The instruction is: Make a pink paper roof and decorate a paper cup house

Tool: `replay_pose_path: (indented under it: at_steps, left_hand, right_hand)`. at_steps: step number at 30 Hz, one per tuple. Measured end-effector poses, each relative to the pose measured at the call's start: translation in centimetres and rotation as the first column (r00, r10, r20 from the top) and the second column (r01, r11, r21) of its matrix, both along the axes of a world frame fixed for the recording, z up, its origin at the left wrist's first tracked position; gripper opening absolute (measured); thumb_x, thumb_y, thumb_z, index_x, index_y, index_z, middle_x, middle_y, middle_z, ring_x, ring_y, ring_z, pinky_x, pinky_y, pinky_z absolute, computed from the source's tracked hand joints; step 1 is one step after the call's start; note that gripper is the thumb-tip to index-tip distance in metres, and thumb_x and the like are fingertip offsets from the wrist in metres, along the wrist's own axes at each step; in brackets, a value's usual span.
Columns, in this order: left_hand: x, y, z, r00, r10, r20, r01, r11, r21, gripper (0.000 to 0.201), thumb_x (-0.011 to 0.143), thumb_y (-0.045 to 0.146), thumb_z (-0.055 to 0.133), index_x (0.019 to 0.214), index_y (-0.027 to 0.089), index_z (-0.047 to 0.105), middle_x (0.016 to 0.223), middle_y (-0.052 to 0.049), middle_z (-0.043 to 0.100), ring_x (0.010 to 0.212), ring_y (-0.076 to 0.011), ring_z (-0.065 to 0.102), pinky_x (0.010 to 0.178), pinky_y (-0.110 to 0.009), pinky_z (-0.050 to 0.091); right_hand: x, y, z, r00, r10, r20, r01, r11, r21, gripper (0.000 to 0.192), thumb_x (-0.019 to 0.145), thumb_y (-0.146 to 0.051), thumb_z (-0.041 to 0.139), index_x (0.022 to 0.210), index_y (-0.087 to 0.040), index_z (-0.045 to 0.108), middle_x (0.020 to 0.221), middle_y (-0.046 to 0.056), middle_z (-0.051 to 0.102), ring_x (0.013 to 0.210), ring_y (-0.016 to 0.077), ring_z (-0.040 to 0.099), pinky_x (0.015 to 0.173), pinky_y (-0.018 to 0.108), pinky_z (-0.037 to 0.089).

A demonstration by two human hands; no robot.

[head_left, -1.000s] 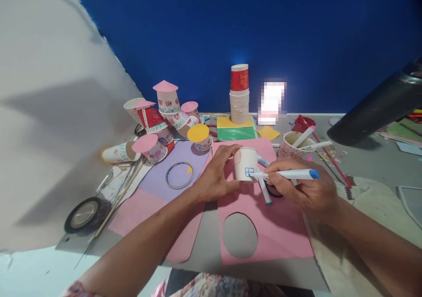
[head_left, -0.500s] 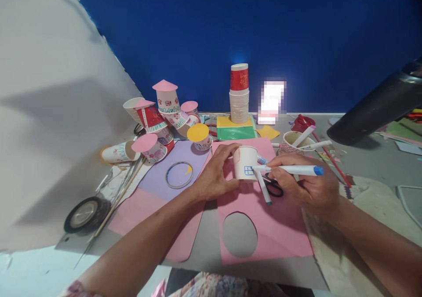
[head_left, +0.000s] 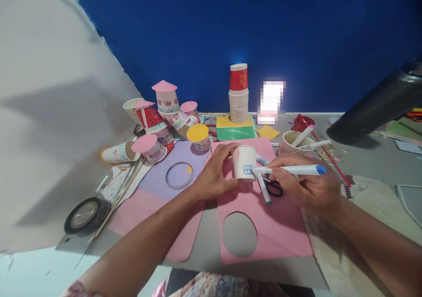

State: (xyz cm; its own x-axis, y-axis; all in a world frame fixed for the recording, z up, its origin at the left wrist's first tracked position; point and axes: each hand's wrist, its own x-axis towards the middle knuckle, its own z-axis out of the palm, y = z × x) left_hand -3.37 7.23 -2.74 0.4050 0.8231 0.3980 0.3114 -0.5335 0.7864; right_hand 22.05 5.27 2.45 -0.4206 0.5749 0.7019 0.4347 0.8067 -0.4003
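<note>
A white paper cup (head_left: 244,157) is held upright by my left hand (head_left: 216,174), thumb low and fingers behind its left side. Blue window-like lines and a faint pink mark show on its wall. My right hand (head_left: 306,182) grips a white marker (head_left: 293,169) with a blue end, its tip touching the cup by the blue lines. Beneath lies pink paper (head_left: 280,240) with a round hole cut in it. Another white marker (head_left: 263,189) and black-handled scissors (head_left: 275,188) rest on it, partly hidden behind the cup and right hand.
Decorated paper cups (head_left: 166,101) with pink tops cluster at the left. A cup stack (head_left: 239,106) stands at the back. A tape roll (head_left: 82,215) and sticks lie front left. At right are a marker-filled cup (head_left: 284,147) and a large black cylinder (head_left: 372,103).
Another line or two has been added to the blue window drawing on the cup. The marker tip and right hand have shifted slightly; the left hand keeps its hold.
</note>
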Motion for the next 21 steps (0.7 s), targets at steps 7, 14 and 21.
replay_pose_path:
  at_steps: [7, 14, 21]
  left_hand:
    - [-0.05, -0.19, 0.07, 1.0, -0.011, 0.006, 0.011, 1.0, -0.023, 0.08, 0.078, 0.028, 0.084, 0.15, 0.029, 0.049, 0.151, -0.013, 0.056, 0.141, -0.0358, 0.055, 0.122, -0.059, 0.046]
    - [-0.02, -0.23, 0.04, 1.0, -0.026, 0.01, 0.026, 0.999, -0.019, 0.082, 0.077, 0.025, 0.084, 0.151, 0.032, 0.049, 0.149, -0.011, 0.057, 0.14, -0.0351, 0.055, 0.12, -0.058, 0.048]
    - [0.13, -0.28, 0.23, 0.999, -0.036, -0.019, 0.037, 0.999, 0.011, 0.082, 0.076, 0.022, 0.08, 0.151, 0.032, 0.048, 0.145, -0.011, 0.058, 0.135, -0.0349, 0.056, 0.117, -0.058, 0.049]
  right_hand:
    - [-0.04, 0.18, -0.11, 0.998, -0.054, -0.021, 0.055, 0.995, 0.079, 0.015, 0.099, -0.017, 0.062, 0.093, -0.025, 0.073, 0.081, 0.001, 0.082, 0.065, 0.0189, 0.076, 0.062, 0.031, 0.06]
    - [-0.09, 0.23, -0.3, 0.999, -0.044, -0.015, 0.044, 0.998, 0.035, 0.013, 0.097, -0.018, 0.064, 0.094, -0.025, 0.074, 0.082, 0.002, 0.083, 0.064, 0.0187, 0.076, 0.063, 0.029, 0.061]
    - [-0.07, 0.03, -0.01, 1.0, -0.015, -0.023, 0.015, 1.0, 0.006, 0.013, 0.098, -0.018, 0.064, 0.096, -0.024, 0.074, 0.084, 0.002, 0.082, 0.067, 0.0177, 0.077, 0.065, 0.028, 0.062]
